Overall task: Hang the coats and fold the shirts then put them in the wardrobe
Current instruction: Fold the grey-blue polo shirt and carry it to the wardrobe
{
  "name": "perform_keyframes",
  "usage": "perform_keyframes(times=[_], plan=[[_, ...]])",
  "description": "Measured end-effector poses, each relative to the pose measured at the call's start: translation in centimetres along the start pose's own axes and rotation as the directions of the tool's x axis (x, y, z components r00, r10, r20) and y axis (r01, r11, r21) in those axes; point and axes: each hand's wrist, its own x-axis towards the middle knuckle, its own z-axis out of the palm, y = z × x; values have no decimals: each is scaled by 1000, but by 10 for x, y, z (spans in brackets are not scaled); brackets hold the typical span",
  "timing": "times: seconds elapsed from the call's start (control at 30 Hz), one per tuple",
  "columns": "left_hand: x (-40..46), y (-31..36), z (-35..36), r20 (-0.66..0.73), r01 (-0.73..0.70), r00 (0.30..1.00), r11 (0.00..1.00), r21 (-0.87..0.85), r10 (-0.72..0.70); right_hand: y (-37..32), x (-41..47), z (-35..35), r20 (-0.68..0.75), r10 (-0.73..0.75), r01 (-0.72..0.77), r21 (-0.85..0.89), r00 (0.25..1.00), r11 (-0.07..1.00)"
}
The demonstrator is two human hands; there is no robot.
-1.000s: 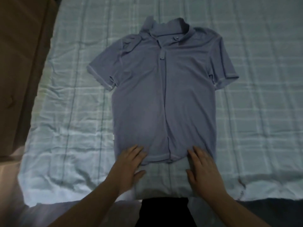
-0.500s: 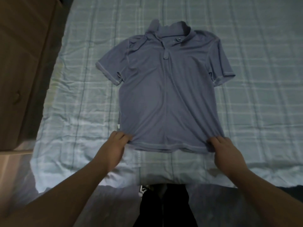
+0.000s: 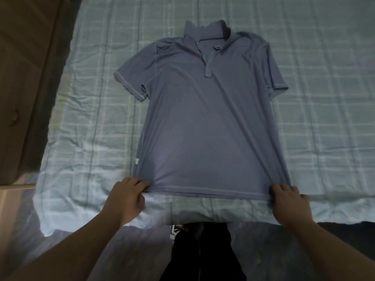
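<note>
One polo shirt (image 3: 205,122) lies spread face up on the bed (image 3: 324,98), and you have it by the hem with both hands. It is a blue-grey short-sleeved shirt, collar pointing toward the far edge of the bed, hem toward the near edge where you stand. Both sleeves are laid out to the sides, the placket sits open below the collar, and a small white tag shows on the seam at the shirt's left side, low down.

Your left hand (image 3: 127,197) is closed on the left bottom corner of the shirt, fingers curled over the fabric with the knuckles up. Your right hand (image 3: 290,201) is closed on the right bottom corner in the same way. The hem runs taut in a nearly straight line between the two hands, and faint pull lines fan up from each corner into the body of the shirt.

The bed carries a pale checked sheet (image 3: 97,118), wrinkled along its near edge and near its left edge. The shirt sits roughly in the middle of the visible sheet, with its hem just inside the near edge. Past the bed's left edge stands a brown wooden cabinet (image 3: 26,67) with a round knob. Your dark trousers (image 3: 203,254) show below the near edge.
</note>
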Motion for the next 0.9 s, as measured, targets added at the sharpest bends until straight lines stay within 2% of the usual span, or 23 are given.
perform_keyframes(times=[0.17,0.27,0.47,0.63,0.77,0.9], plan=[[13,15,-35,22,115,993,993,-20,-115,1,-9,-32,77,17,-27,126,997,992],[36,36,-64,-7,178,984,981,-83,-179,7,-9,-63,28,31,-37,211,999,977],[119,98,-103,-110,30,993,987,-156,-47,25,27,-126,-68,38,-11,362,997,932],[217,141,-88,-128,-104,988,986,-133,87,43,109,-147,-172,33,54,478,985,876],[304,175,-58,-167,-157,976,984,-90,140,57,199,-150,-280,48,142,620,959,772],[384,210,-32,-173,-169,973,981,-99,151,66,281,-162,-280,159,140,803,947,580]])
